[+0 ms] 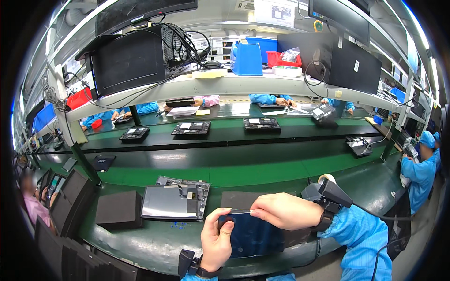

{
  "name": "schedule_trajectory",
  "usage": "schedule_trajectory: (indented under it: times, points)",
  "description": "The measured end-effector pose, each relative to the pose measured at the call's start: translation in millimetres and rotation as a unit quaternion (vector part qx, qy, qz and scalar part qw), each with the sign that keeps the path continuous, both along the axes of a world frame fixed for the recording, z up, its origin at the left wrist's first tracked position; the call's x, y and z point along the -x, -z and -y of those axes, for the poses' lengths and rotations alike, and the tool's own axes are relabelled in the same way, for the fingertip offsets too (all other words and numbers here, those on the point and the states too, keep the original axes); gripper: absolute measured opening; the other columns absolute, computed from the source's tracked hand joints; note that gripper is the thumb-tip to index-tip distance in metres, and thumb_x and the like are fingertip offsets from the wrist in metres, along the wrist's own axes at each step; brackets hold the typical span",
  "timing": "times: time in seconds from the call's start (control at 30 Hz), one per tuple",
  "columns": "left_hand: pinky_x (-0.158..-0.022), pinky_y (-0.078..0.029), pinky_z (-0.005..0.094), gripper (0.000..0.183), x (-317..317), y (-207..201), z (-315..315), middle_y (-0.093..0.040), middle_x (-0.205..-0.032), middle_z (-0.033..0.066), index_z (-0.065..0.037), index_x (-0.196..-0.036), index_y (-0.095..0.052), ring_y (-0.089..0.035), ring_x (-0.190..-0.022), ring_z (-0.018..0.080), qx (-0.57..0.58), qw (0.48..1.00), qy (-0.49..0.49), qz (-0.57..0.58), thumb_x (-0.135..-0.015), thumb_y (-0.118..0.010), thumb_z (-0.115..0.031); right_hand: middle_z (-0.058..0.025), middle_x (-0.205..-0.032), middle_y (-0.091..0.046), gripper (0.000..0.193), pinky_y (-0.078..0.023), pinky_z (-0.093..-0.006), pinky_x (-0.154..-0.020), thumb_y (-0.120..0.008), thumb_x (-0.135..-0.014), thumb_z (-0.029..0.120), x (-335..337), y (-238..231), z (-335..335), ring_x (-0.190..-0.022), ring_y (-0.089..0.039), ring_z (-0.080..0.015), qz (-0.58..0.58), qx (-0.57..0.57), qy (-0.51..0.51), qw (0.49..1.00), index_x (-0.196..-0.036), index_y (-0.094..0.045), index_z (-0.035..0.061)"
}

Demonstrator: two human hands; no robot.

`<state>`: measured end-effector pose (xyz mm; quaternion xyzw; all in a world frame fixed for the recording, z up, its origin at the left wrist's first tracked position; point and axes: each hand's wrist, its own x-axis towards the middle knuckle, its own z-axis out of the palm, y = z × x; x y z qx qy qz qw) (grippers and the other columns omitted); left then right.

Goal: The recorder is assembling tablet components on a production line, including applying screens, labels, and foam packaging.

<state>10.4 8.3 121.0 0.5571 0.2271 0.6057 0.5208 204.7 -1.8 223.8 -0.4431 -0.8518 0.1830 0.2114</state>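
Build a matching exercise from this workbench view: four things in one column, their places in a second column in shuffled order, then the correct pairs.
Things:
1. dark glossy rectangular panel
2. opened grey tablet chassis
3. blue plastic bin
4. black foam block

Places:
A. on the upper shelf
B. on the green bench, at the left of the chassis
C. held between the left hand and right hand
D. lying on the green bench ahead of the hands

Pairs: 1-C, 2-D, 3-A, 4-B

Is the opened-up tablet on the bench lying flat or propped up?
Lying flat. The opened tablet rests on the green bench, its silver inner plate facing up, beside a dark foam block; neither hand touches it.
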Motion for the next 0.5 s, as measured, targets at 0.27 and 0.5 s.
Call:
schedule_trajectory:
  times: [0.27, 0.5]
  points:
    - [-0.054, -0.031, 0.0169, 0.029, 24.2, 5.0, -10.3, -0.05, -0.077, -0.0045, -0.007, -0.122, -0.047, -0.039, -0.061, 0.0018, 0.084, 0.994, -0.06, 0.042, -0.094, -0.054, -0.007, -0.0135, -0.099, -0.064, 0.03, -0.048, -0.037, -0.082, -0.069, -0.074, 0.008, 0.8, -4.5, 66.5, -0.091, -0.06, -0.031, -0.021, -0.214, 0.083, 0.973, -0.102, -0.063, -0.0002]
    - [-0.048, -0.027, 0.0167, 0.033, 15.7, 9.6, -24.1, -0.046, -0.071, -0.0065, -0.012, -0.124, -0.045, -0.036, -0.055, 0.0009, 0.135, 0.978, -0.054, 0.15, -0.094, -0.056, -0.013, -0.0094, -0.079, -0.065, 0.037, -0.05, -0.0308, -0.066, -0.067, -0.085, 0.027, 38.8, 113.3, 112.9, -0.073, -0.062, -0.0142, -0.301, 0.242, 0.138, 0.912, -0.107, -0.058, -0.0013]
